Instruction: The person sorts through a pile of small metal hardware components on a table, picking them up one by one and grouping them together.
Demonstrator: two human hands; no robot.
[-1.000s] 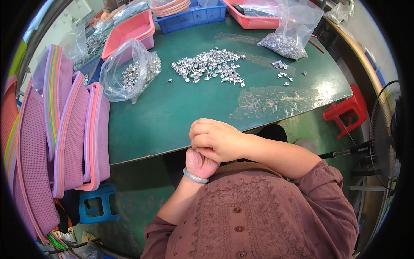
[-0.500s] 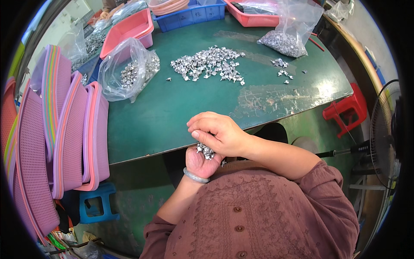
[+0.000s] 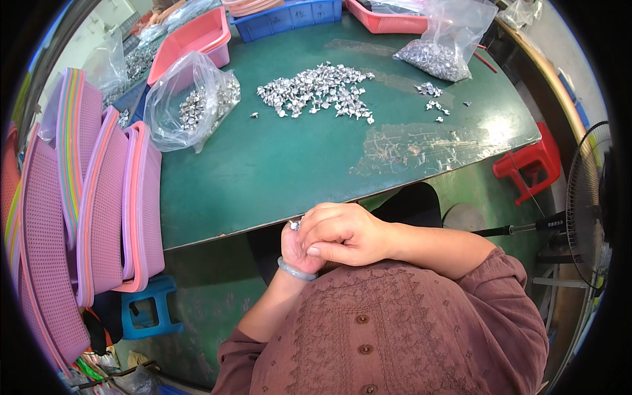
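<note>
Left hand (image 3: 299, 250): facing palm-up at the bottom of the grip; its fingers are mostly hiding, so I can't tell how far it's opening.
Right hand (image 3: 345, 232): curling over that palm, fingers bent and touching it. Can't tell what it's holding underneath, if anything.
Metal bit (image 3: 295, 226): peeking out at the grip's left edge, against the left hand. Others could be hiding inside.
Handwork: I'm reading this as working loose bits between both palms, just this side of the table (image 3: 263, 181) edge.
Next move: I'd say it's calling for a level, cupped lower palm so nothing's slipping out sideways.
Bit's direction: too little is showing, so I'm not calling a long axis.
Pile (image 3: 316, 92): lying straight beyond the grip, stretching mostly side to side, its bits pointing every which way.
Clear bags: one (image 3: 172, 131) is sitting beyond and left of the grip, another (image 3: 461, 33) beyond and right.
</note>
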